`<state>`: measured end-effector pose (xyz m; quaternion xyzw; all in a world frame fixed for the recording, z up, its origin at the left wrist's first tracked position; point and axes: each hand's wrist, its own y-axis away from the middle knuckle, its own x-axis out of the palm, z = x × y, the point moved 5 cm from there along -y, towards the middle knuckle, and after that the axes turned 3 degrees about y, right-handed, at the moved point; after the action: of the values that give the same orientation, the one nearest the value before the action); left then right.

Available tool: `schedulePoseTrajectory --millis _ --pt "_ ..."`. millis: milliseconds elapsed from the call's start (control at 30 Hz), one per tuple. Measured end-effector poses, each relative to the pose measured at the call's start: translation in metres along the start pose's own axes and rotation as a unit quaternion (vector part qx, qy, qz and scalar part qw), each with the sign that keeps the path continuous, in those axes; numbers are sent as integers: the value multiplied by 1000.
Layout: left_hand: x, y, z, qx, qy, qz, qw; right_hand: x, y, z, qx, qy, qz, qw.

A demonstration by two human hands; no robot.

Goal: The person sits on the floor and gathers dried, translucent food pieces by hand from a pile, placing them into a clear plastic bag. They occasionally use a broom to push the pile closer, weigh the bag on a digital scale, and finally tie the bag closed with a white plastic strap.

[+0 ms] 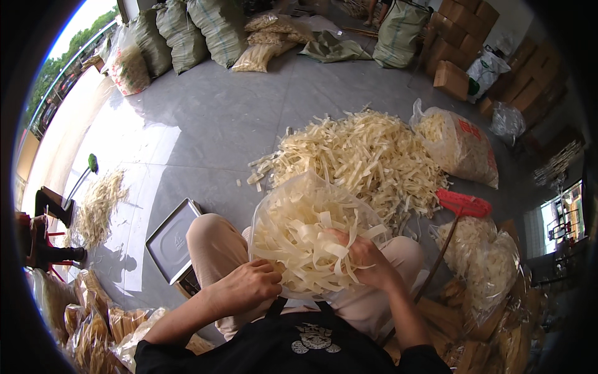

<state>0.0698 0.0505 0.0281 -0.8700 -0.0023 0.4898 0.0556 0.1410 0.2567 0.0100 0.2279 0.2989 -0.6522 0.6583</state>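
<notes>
A clear plastic bag [258, 219], full of pale, flat dried strips [299, 229], stands open between my knees. My left hand [257, 282] grips the near left part of its rim, fingers curled in. At the bag's right side, my right hand [364, 257] is closed around some strips, and several curl out past its fingers. The tips of that hand are partly hidden among the strips. Just beyond the bag, a large loose heap of the same strips [359, 149] lies on the grey floor [219, 121].
Left of my knee is a metal-topped scale [175, 238]. A red-headed brush [462, 204] with a long handle leans at right, near filled clear bags [486, 262]. Woven sacks [217, 32] and cardboard boxes [462, 32] line the back. A person's leg [58, 254] shows far left.
</notes>
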Motion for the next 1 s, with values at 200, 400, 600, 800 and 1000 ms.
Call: schedulePoseTrajectory --millis 200,400,600,800,1000 --pt "1 2 0 -3 -3 2 1000 -7 -5 -25 106 63 -188 974" --pt "-2 5 0 -4 6 0 1000 -5 -4 -28 132 27 -183 974" --pt "-39 -3 10 -133 -29 -201 970 9 -11 -12 40 29 -29 998" --pt "-38 -4 53 -357 0 -200 913 6 -15 -10 73 96 -186 975" --pt "-21 4 83 -362 -8 -208 909 27 -20 4 53 69 -2 996"
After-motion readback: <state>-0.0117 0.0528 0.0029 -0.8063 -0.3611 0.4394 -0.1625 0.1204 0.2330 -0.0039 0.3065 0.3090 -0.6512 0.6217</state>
